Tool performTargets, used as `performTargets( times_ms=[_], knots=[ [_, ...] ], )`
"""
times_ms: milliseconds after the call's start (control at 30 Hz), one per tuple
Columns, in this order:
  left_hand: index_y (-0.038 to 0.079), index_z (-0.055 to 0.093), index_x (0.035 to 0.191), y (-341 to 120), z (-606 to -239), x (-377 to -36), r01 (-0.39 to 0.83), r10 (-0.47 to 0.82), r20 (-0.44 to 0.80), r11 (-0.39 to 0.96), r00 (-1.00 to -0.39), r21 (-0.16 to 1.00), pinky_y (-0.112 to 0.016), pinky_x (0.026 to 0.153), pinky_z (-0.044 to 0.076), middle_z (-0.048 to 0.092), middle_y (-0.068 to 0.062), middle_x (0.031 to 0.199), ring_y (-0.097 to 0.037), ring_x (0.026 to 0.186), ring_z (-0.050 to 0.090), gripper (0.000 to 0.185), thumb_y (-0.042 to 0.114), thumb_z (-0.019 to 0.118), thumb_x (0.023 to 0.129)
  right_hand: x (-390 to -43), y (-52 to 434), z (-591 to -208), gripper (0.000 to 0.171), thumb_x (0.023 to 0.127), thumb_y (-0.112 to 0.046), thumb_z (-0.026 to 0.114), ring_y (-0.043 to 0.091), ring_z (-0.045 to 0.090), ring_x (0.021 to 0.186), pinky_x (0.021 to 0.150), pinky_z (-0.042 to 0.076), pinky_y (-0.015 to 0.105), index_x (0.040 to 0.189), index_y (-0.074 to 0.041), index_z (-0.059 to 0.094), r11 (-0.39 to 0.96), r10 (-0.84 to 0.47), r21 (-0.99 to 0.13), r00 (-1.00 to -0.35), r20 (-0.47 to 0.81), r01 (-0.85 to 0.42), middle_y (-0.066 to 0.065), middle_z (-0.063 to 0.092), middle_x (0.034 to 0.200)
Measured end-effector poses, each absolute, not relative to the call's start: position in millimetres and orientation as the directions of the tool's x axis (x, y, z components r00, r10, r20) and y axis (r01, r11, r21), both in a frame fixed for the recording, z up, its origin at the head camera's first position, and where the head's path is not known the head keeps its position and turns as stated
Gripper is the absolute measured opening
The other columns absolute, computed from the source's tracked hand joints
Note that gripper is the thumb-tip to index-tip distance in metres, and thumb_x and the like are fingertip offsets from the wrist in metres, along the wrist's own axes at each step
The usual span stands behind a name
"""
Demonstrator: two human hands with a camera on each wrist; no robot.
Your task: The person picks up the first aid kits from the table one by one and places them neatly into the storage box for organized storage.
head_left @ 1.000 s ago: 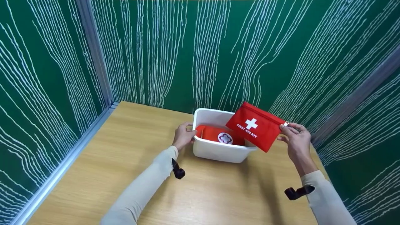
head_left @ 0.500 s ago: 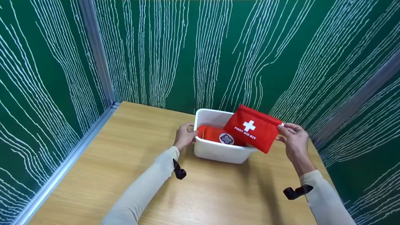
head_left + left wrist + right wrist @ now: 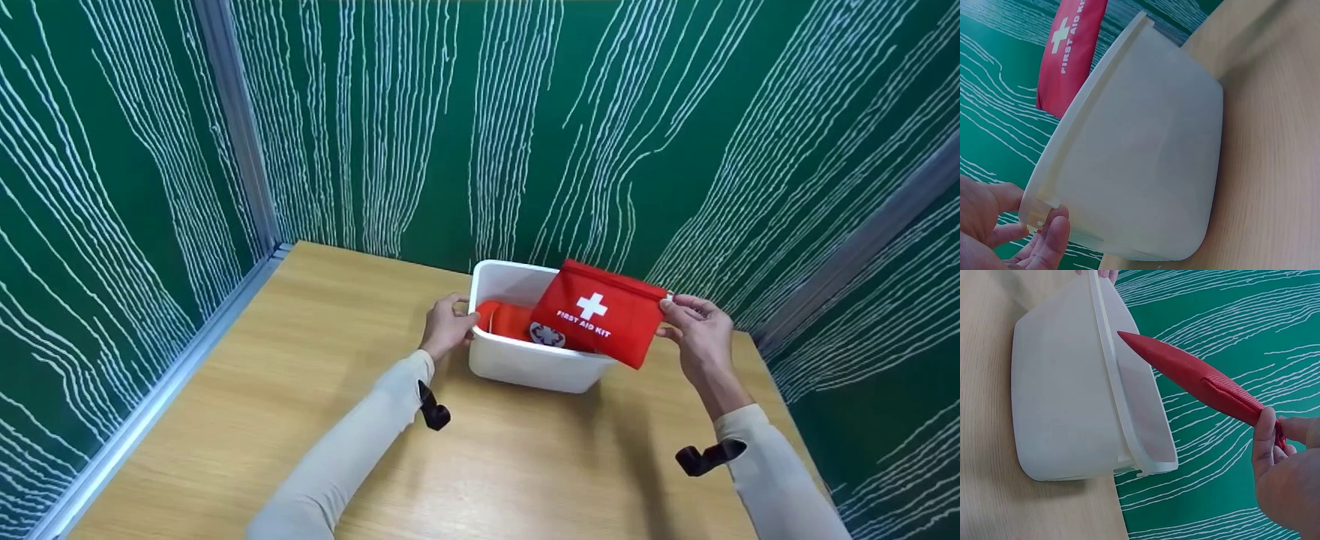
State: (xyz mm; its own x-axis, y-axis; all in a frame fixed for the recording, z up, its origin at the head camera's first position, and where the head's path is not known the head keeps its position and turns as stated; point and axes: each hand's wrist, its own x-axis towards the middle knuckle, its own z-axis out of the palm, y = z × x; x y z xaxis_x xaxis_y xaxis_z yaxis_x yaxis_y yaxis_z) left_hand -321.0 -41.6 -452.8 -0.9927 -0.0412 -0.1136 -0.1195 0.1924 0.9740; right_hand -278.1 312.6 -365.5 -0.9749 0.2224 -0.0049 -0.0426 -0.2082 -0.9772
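Observation:
A white plastic bin (image 3: 536,369) stands on the wooden table. Its left rim is gripped by my left hand (image 3: 448,327), whose fingers curl round the edge in the left wrist view. My right hand (image 3: 703,337) pinches the upper right corner of a red first aid pouch (image 3: 626,319) with a white cross. The pouch hangs tilted over the bin's right half, and in the right wrist view the red pouch (image 3: 1196,377) is seen edge-on above the opening. An orange pouch (image 3: 510,321) with a round white emblem lies inside the bin, partly hidden by the red one.
Green walls (image 3: 420,150) with wavy white lines enclose the table (image 3: 300,360) at the back and sides. A metal frame rail (image 3: 161,390) runs along the left table edge. The bin stands close to the back wall.
My right hand has moved left and the red pouch has come slightly lower over the bin, covering more of the orange pouch. The left hand keeps its grip on the rim.

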Motion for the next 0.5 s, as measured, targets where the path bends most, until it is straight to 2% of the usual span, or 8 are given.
performTargets(
  times_ms=[100, 267, 433, 500],
  knots=[
    [0.011, 0.056, 0.130, -41.5, -453.1, -321.5, -0.123, -0.042, -0.118, 0.189, -0.992, 0.974, -0.023, 0.056, 0.055, 0.068, -0.018, 0.106, -0.034, 0.083, 0.068, 0.040, 0.016, 0.066, 0.092, -280.2, 310.7, -366.0, 0.044, 0.084, -0.013, 0.076, 0.015, 0.071, 0.078, 0.065, 0.059, 0.027, 0.118, -0.002, 0.051, -0.212, 0.209, -0.977, -0.978, -0.016, -0.029, 0.001, 0.074, 0.093],
    [0.011, 0.056, 0.130, -41.4, -453.1, -321.1, -0.127, -0.044, -0.121, 0.179, -0.992, 0.976, -0.024, 0.058, 0.056, 0.067, -0.018, 0.106, -0.030, 0.078, 0.068, 0.040, 0.015, 0.067, 0.091, -284.4, 305.7, -367.1, 0.047, 0.083, -0.017, 0.077, 0.015, 0.071, 0.080, 0.068, 0.059, 0.026, 0.120, -0.002, 0.053, -0.185, 0.195, -0.983, -0.980, -0.043, 0.006, -0.001, 0.074, 0.097],
    [0.011, 0.057, 0.129, -41.5, -452.6, -320.6, -0.129, -0.048, -0.123, 0.167, -0.991, 0.977, -0.036, 0.069, 0.060, 0.066, -0.018, 0.105, -0.024, 0.071, 0.066, 0.038, 0.015, 0.067, 0.092, -288.2, 300.1, -368.8, 0.049, 0.083, -0.018, 0.077, 0.015, 0.071, 0.082, 0.068, 0.059, 0.025, 0.123, -0.002, 0.052, -0.168, 0.172, -0.986, -0.984, -0.046, 0.017, 0.000, 0.074, 0.099],
    [0.012, 0.057, 0.128, -41.5, -452.2, -320.2, -0.129, -0.052, -0.122, 0.169, -0.991, 0.977, -0.040, 0.074, 0.060, 0.066, -0.017, 0.102, -0.025, 0.072, 0.067, 0.038, 0.015, 0.067, 0.092, -289.4, 298.1, -369.4, 0.047, 0.084, -0.018, 0.076, 0.015, 0.071, 0.081, 0.067, 0.059, 0.025, 0.121, -0.002, 0.053, -0.169, 0.162, -0.986, -0.986, -0.045, 0.017, -0.001, 0.074, 0.097]
  ],
)
